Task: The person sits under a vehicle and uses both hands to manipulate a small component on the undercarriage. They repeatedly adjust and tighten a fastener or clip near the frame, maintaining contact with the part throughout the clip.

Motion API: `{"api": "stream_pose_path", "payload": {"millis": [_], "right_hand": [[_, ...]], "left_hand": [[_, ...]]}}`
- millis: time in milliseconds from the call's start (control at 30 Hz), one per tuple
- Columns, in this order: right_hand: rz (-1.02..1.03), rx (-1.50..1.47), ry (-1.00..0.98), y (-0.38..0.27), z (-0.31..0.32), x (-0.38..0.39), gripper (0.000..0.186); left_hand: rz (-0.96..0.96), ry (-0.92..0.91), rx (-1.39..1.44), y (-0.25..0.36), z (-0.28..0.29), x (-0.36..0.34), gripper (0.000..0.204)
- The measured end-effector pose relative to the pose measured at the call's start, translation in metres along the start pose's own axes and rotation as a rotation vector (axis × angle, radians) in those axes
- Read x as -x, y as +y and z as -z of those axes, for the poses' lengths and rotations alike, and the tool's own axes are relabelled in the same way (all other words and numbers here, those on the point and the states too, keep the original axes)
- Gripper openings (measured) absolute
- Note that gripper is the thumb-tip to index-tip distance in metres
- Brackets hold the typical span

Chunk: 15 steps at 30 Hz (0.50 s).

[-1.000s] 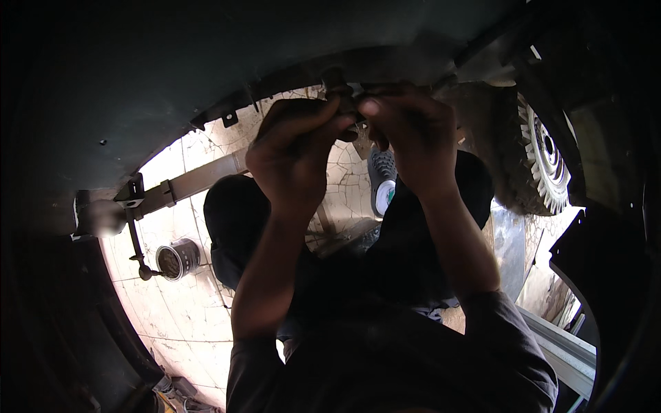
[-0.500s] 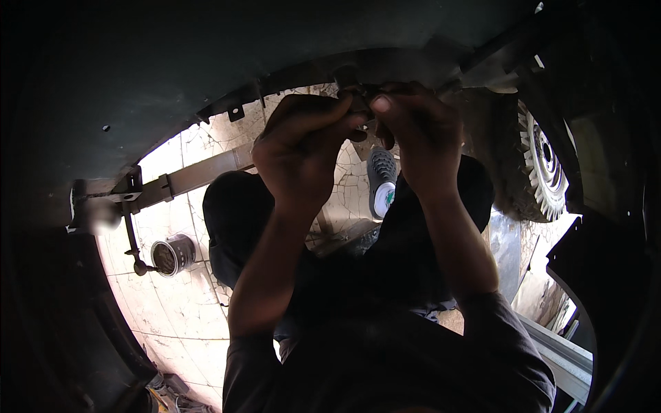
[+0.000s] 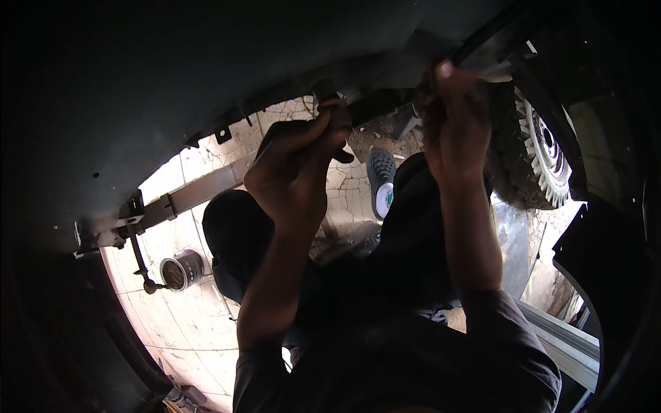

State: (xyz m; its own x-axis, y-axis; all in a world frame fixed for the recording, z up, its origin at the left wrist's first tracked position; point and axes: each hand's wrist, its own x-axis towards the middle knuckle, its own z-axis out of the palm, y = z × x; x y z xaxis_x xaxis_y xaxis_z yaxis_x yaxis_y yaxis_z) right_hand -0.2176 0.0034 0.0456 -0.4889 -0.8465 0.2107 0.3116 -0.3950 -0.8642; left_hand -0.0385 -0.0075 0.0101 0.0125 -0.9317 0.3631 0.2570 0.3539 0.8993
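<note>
My left hand (image 3: 292, 165) is raised at the middle, thumb and fingers pinched around the lower end of a dark, stubby fitting (image 3: 327, 91) that hangs below the curved panel's edge. Shadow hides the fitting's exact kind. To its right, my right hand (image 3: 456, 127) is held up apart from it, fingers curled and thumb uppermost, close under the dark panel. Motion blur and shade hide what, if anything, those fingers hold.
Overhead curves a large dark panel (image 3: 206, 89). A toothed wheel (image 3: 547, 148) stands at the right. On the left, a metal beam (image 3: 206, 187) crosses above the cracked tile floor (image 3: 172, 330), where an open tin (image 3: 182, 270) lies near a hanging rod (image 3: 140, 251).
My right hand has left the fitting and moved up and right. The left hand stays pinched there. The view has shifted slightly.
</note>
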Motion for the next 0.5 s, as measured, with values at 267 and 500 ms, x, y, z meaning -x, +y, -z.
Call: {"api": "stream_pose_path", "payload": {"millis": [267,500], "right_hand": [[-0.237,0.051,0.029,-0.001,-0.014,0.016,0.022],[-0.227,0.047,0.004,0.003,0.001,0.016,0.015]], "left_hand": [[-0.023,0.014,-0.007,0.002,0.001,0.002,0.026],[-0.04,-0.023,0.119,-0.009,0.004,0.003,0.028]]}}
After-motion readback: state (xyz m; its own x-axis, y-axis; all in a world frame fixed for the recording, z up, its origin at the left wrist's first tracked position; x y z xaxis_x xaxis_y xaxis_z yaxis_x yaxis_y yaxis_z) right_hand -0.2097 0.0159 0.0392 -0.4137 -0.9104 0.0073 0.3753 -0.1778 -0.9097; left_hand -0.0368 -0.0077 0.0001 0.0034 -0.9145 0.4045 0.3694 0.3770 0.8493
